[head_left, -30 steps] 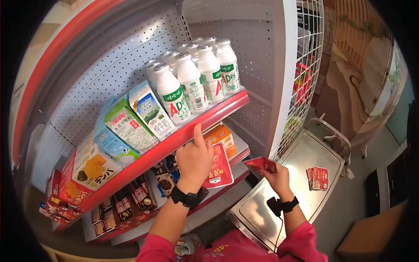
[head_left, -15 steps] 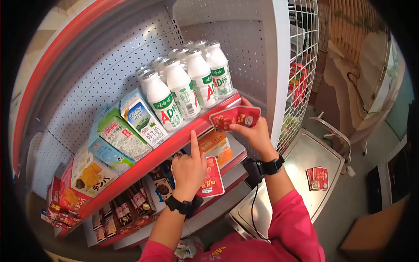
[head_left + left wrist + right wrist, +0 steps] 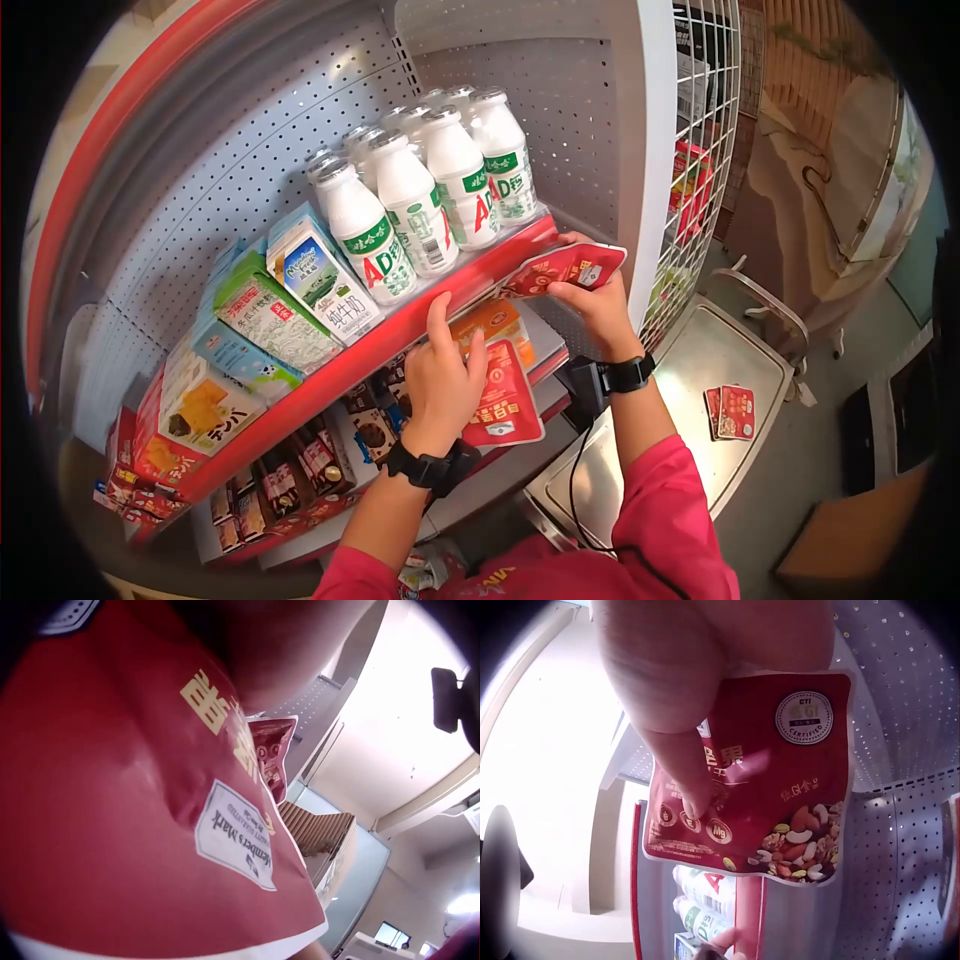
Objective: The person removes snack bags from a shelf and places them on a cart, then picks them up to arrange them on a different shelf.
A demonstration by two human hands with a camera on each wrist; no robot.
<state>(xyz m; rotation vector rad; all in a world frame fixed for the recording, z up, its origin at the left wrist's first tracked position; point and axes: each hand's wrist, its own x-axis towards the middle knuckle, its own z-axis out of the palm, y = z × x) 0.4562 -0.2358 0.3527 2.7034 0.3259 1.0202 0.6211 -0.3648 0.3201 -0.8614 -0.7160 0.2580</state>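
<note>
Nuts are printed along one edge of the packet (image 3: 565, 270), which is dark red and glossy with a round seal near a corner. The right hand (image 3: 592, 305) holds it, fingers (image 3: 675, 742) clamped across its face, against the red shelf lip (image 3: 400, 328) at 4 o'clock from the milk bottles (image 3: 420, 205). Room is thin there: the grey upright (image 3: 650, 150) and wire panel (image 3: 700, 150) close in at 3 o'clock, with open space only toward the steel surface (image 3: 690, 365) at 5 o'clock. The left hand (image 3: 445, 375) has its index finger raised on the lip and the others curled over a red pouch (image 3: 508, 400); I cannot tell if they grip it. Half a second ago the packet stood more upright and further left.
</note>
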